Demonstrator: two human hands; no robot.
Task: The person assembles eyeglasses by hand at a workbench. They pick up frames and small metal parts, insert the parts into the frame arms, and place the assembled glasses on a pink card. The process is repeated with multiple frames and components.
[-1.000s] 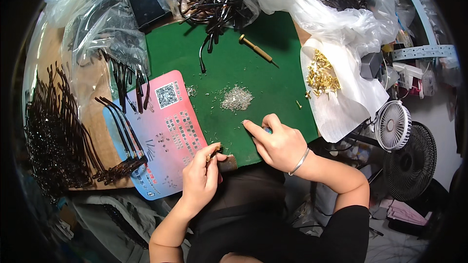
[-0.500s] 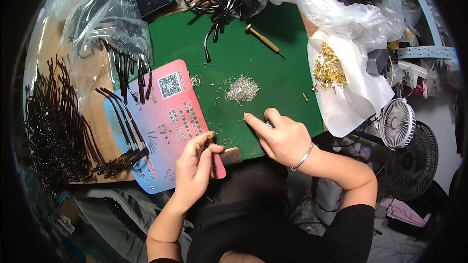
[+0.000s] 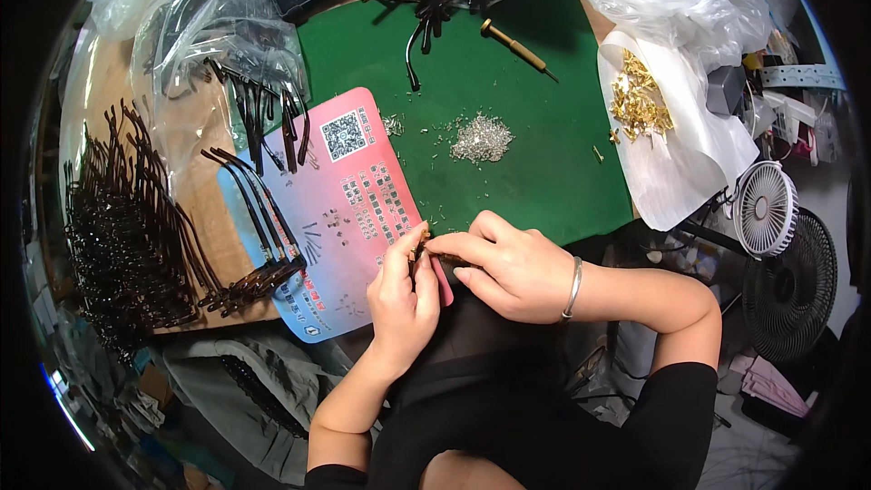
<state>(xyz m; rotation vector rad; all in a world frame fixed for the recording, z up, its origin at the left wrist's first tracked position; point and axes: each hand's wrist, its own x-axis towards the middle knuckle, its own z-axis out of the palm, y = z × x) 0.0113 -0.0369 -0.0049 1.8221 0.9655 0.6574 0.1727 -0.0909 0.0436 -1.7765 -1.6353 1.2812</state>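
Near the mat's front edge, my left hand (image 3: pixel 406 304) is closed around a dark brown eyeglass part (image 3: pixel 420 249), mostly hidden by the fingers. My right hand (image 3: pixel 513 277) meets it there, thumb and index finger pinched against the part; anything tiny between those fingertips cannot be made out. Beyond the hands, a heap of small silver screws (image 3: pixel 482 138) lies on the green mat (image 3: pixel 553 191). A pink and blue printed card (image 3: pixel 327 286) extends left of my left hand, with a few dark eyeglass temples (image 3: pixel 259 200) lying across it.
A brass-handled screwdriver (image 3: pixel 515 47) lies at the mat's far side. Gold-coloured pieces (image 3: pixel 638 104) rest on white paper (image 3: pixel 649 186) at right, near a white fan (image 3: pixel 765 209). Many dark temples (image 3: pixel 118 236) are stacked at left. Plastic bags (image 3: pixel 218 45) line the far edge.
My right hand has come from beside the screw heap, in and toward me, to meet the left hand at the eyeglass part. The whole view has shifted slightly.
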